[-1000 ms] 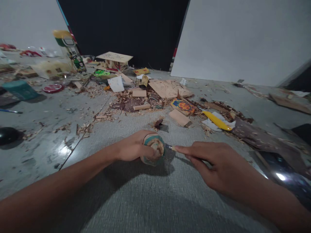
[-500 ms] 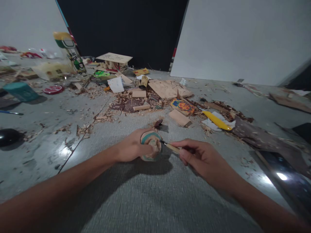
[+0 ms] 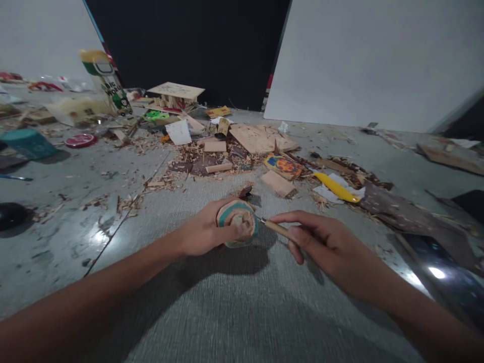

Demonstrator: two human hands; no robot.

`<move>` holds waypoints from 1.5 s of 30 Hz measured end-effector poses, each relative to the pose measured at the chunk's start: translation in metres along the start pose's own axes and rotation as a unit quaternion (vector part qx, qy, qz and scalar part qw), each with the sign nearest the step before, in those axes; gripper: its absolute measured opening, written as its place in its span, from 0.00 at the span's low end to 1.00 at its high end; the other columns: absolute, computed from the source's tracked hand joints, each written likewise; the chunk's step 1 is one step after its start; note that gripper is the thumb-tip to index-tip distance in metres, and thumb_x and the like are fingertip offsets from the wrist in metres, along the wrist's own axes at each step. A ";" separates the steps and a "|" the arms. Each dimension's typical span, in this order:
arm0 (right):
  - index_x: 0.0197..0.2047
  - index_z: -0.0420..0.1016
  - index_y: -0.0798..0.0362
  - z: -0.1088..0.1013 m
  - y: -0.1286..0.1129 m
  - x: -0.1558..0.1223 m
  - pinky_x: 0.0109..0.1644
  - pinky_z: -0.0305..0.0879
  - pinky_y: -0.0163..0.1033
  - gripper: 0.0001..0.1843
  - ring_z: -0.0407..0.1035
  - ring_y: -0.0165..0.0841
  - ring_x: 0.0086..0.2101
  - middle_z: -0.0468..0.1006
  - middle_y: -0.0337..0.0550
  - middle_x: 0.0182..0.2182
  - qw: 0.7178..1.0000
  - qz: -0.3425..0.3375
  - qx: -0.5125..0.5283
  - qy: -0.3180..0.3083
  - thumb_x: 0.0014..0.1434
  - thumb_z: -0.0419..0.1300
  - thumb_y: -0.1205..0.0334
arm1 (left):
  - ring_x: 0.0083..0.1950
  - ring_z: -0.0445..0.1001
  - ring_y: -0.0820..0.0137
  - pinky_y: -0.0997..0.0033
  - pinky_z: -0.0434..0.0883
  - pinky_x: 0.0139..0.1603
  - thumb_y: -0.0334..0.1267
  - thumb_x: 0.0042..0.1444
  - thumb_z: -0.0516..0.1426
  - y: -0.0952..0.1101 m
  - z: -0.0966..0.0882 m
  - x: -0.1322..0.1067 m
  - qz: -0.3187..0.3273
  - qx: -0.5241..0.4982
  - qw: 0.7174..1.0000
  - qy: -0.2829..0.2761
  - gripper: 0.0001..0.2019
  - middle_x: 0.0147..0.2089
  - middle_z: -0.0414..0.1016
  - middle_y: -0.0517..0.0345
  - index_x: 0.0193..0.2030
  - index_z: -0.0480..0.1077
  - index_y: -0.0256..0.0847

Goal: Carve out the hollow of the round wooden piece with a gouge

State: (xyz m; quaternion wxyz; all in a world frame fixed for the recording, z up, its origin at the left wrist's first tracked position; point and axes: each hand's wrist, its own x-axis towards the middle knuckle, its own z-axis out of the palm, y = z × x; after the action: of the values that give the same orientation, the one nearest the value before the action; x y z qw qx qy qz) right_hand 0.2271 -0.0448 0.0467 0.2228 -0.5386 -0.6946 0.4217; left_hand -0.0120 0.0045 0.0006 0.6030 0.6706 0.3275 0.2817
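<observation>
My left hand (image 3: 206, 229) is closed round a small round piece (image 3: 246, 213), tan like wood with a teal band and a rough hollow in its face. The left thumb lies over that hollow, and the fingers behind the piece are hidden. In my right hand (image 3: 315, 242) is a thin tool with a pale wooden handle (image 3: 279, 228) and a metal ferrule. Its tip points at the right rim of the round piece; whether they touch I cannot tell. A dark scrap (image 3: 245, 191) lies just beyond the piece.
Wood shavings (image 3: 162, 183), flat wooden blocks (image 3: 279, 182) and a thin board (image 3: 262, 137) lie ahead. To the right are a yellow-handled tool (image 3: 336, 187) and a dark phone-like slab (image 3: 442, 267). At left sit a teal container (image 3: 28, 144), a red lid (image 3: 80, 140) and a black round object (image 3: 13, 216).
The round piece has turned so more of its teal-banded face shows. My right hand has drawn back slightly to the right with the tool.
</observation>
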 end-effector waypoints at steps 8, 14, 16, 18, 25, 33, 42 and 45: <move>0.57 0.77 0.55 0.005 0.002 -0.003 0.18 0.46 0.30 0.22 0.52 0.23 0.16 0.68 0.35 0.20 0.999 -0.011 -0.039 0.023 0.66 0.49 0.61 | 0.33 0.64 0.74 0.76 0.65 0.32 0.47 0.60 0.60 0.002 0.007 -0.002 0.040 0.041 0.998 0.013 0.16 0.36 0.68 0.61 0.48 0.67 0.38; 0.58 0.75 0.57 0.007 0.000 0.000 0.18 0.48 0.31 0.22 0.51 0.24 0.16 0.67 0.35 0.20 0.999 0.019 0.029 0.002 0.67 0.50 0.61 | 0.37 0.66 0.71 0.71 0.67 0.38 0.41 0.58 0.58 0.004 0.010 -0.002 0.051 0.103 0.993 0.037 0.13 0.38 0.69 0.59 0.48 0.67 0.38; 0.57 0.76 0.55 0.012 0.000 0.000 0.18 0.49 0.32 0.22 0.52 0.26 0.16 0.67 0.35 0.19 1.000 0.016 0.021 0.013 0.67 0.49 0.60 | 0.37 0.67 0.70 0.70 0.67 0.39 0.41 0.58 0.58 0.004 0.011 -0.003 0.056 0.127 0.989 0.045 0.13 0.38 0.70 0.59 0.47 0.67 0.38; 0.55 0.79 0.53 0.019 0.000 -0.001 0.21 0.56 0.33 0.21 0.60 0.29 0.18 0.71 0.38 0.21 0.997 -0.029 -0.047 0.056 0.66 0.50 0.61 | 0.36 0.67 0.70 0.69 0.67 0.38 0.40 0.58 0.57 0.003 0.012 -0.003 0.056 0.141 0.987 0.051 0.12 0.37 0.70 0.59 0.47 0.67 0.38; 0.56 0.76 0.53 0.027 0.002 0.001 0.19 0.56 0.33 0.21 0.57 0.27 0.15 0.73 0.38 0.22 0.999 -0.003 0.018 0.047 0.67 0.50 0.58 | 0.37 0.69 0.69 0.69 0.68 0.39 0.37 0.58 0.56 -0.001 0.013 -0.005 0.069 0.181 0.978 0.074 0.12 0.39 0.73 0.58 0.49 0.65 0.40; 0.57 0.78 0.57 0.030 -0.003 -0.004 0.43 0.74 0.47 0.23 0.78 0.42 0.40 0.84 0.53 0.41 0.941 -0.180 -0.263 0.119 0.65 0.47 0.70 | 0.39 0.70 0.67 0.65 0.70 0.41 0.37 0.56 0.56 -0.001 0.011 -0.003 0.073 0.178 0.979 0.073 0.14 0.40 0.73 0.56 0.49 0.66 0.38; 0.56 0.80 0.48 0.011 -0.013 -0.013 0.34 0.70 0.43 0.23 0.78 0.38 0.32 0.85 0.42 0.35 0.925 -0.167 -0.324 0.106 0.64 0.51 0.70 | 0.33 0.67 0.72 0.74 0.68 0.32 0.40 0.54 0.58 0.004 0.010 0.000 0.013 0.100 0.992 0.075 0.11 0.36 0.72 0.59 0.42 0.67 0.39; 0.56 0.80 0.47 0.012 -0.011 -0.011 0.42 0.72 0.44 0.21 0.79 0.38 0.38 0.85 0.42 0.44 0.940 -0.155 -0.281 0.112 0.65 0.52 0.68 | 0.30 0.66 0.74 0.76 0.67 0.27 0.41 0.54 0.59 0.003 0.010 -0.001 0.007 0.076 0.994 0.078 0.13 0.35 0.72 0.60 0.44 0.66 0.39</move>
State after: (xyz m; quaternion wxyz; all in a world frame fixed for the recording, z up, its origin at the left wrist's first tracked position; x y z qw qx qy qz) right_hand 0.2157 -0.0598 0.0509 0.2012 -0.5083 -0.8306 0.1063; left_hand -0.0045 -0.0025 0.0025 0.5211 0.6928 0.3892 0.3114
